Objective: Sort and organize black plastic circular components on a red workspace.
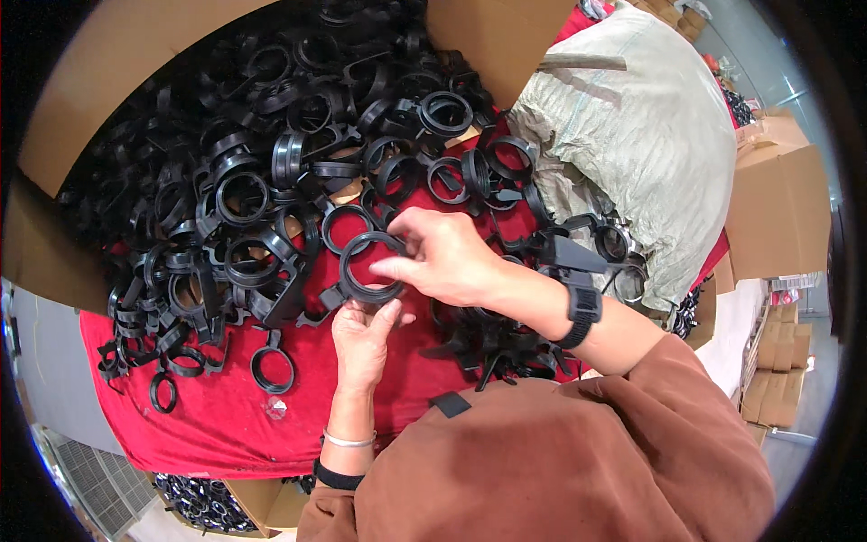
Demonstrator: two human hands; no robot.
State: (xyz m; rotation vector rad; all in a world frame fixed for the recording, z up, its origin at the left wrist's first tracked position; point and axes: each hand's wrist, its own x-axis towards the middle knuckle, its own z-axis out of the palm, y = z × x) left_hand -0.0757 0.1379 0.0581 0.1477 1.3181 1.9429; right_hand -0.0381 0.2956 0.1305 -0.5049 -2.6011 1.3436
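Bare red cloth (217, 425) at the near left of the bench gives open room, broken only by a few loose black rings (272, 369). Beyond it the heap of black plastic clamp rings (262, 154) fills the far side, backed by a cardboard wall (99, 90). A woven sack (650, 135) and cardboard boxes (778, 217) close the right

Bright, even light, sharp centre, soft shadows, fisheye bending and dark rim

brown sleeves (578, 452), black wrist device (582, 312), silver bangle (349, 441)
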